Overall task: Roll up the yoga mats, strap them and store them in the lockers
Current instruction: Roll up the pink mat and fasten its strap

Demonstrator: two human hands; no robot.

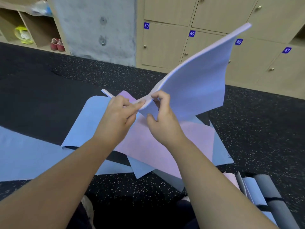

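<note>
Lavender yoga mat (194,86), flexed upward toward upper right of frame; edge pinched by left hand (118,111) and right hand (162,116), fingers curled.

- This is a gym or yoga studio changing area, judged by its fittings.
- A bank of wooden lockers (165,45) with small brass knobs fills the far wall; blue number tags reading 50, 49, 48 and 47 (146,25) mark the doors.
- Left of the lockers stands a bare concrete pillar (95,28).
- Left of the pillar, open wooden cubbies (38,30) hold a pair of red shoes (57,44) and a yellow-and-white bag (23,34).
- In front of the lockers lies black speckled rubber flooring (99,75), typical of a gym.
- Blue and pink yoga mats (148,142) lie spread on that floor before the lockers.
</note>
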